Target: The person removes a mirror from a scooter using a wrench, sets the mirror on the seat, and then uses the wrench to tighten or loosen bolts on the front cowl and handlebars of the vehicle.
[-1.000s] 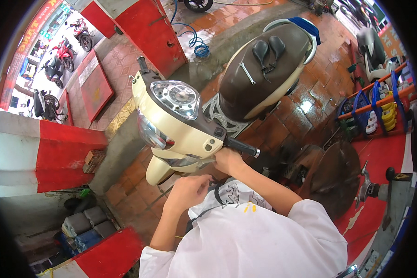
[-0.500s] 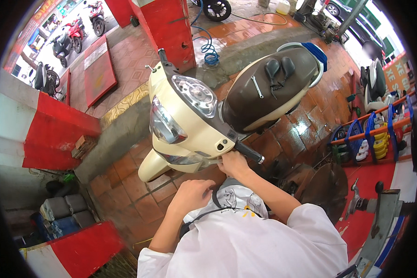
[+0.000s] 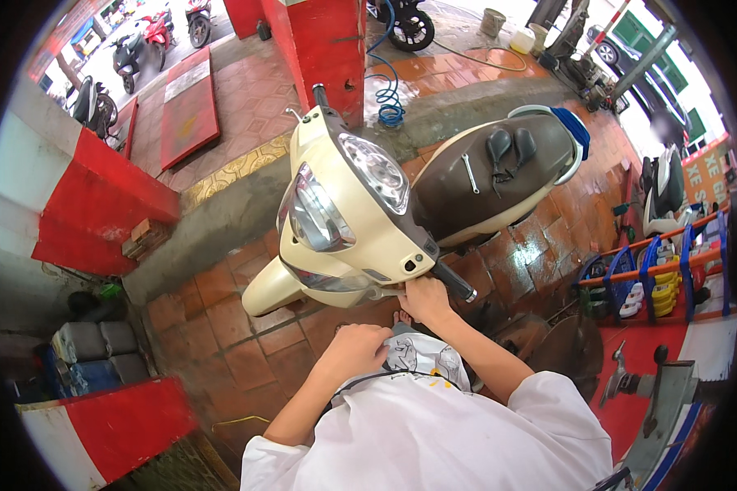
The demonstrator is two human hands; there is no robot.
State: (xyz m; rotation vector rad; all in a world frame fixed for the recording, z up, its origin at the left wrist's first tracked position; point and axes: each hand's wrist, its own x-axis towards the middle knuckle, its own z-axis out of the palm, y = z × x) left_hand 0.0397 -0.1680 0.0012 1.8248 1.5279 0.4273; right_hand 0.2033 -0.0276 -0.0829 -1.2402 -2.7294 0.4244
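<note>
A cream scooter (image 3: 348, 260) stands before me, its headlight (image 3: 375, 172) and front panels facing left. My right hand (image 3: 425, 300) is closed just under the near handlebar grip (image 3: 454, 281). A pale, thin piece shows beside its fingertips; I cannot tell whether it is a lever or a tool. Apart from the scooter, in front of my waist, my left hand (image 3: 355, 350) is loosely curled, with nothing visible in it. On the brown seat (image 3: 458, 196) lie a wrench (image 3: 470, 173) and a pair of black mirrors (image 3: 512, 151).
At the right are a bench vise (image 3: 630, 380) and a blue and orange rack (image 3: 655, 274) with coloured items. A coiled blue hose (image 3: 391, 110) hangs by a red pillar (image 3: 323, 49). Grey seat-like cushions (image 3: 98, 342) sit at the left. The tiled floor (image 3: 250, 372) is partly wet.
The view has shifted, so the scooter appears slightly farther right. My right hand remains closed under the grip, and my left hand stays curled near my waist.
</note>
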